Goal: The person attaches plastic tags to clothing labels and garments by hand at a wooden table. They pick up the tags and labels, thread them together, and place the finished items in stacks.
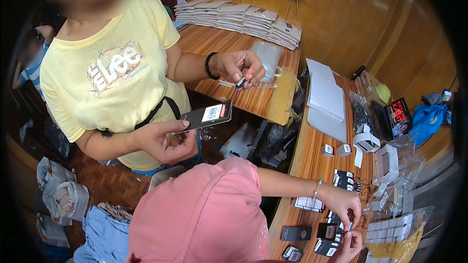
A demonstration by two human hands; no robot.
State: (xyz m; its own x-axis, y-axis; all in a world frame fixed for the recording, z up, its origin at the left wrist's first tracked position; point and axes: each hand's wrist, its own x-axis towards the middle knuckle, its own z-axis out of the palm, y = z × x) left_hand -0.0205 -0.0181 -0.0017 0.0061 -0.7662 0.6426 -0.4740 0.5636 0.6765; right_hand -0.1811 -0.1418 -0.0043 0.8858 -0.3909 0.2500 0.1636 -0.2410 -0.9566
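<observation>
At the lower right, my left hand (341,202), with a bracelet at the wrist, pinches a small dark-and-white piece (350,226) between thumb and fingertips. From below, my right hand (348,248) has its fingertips closed at the same piece, whose exact kind is too small to tell. Under and around both hands lie black packs with white labels (325,248). A dark square box with a label (327,231) sits just left of my fingers. Thin black cables (364,190) lie beyond my left hand. My pink sleeve (204,214) fills the lower middle.
Across from me a person in a yellow shirt (117,78) holds a black card (207,117) and a small black piece (241,83). Small white boxes (390,229), a flat black box (296,234) and white sheets (324,92) share my table. Stacked packets (239,17) stand behind.
</observation>
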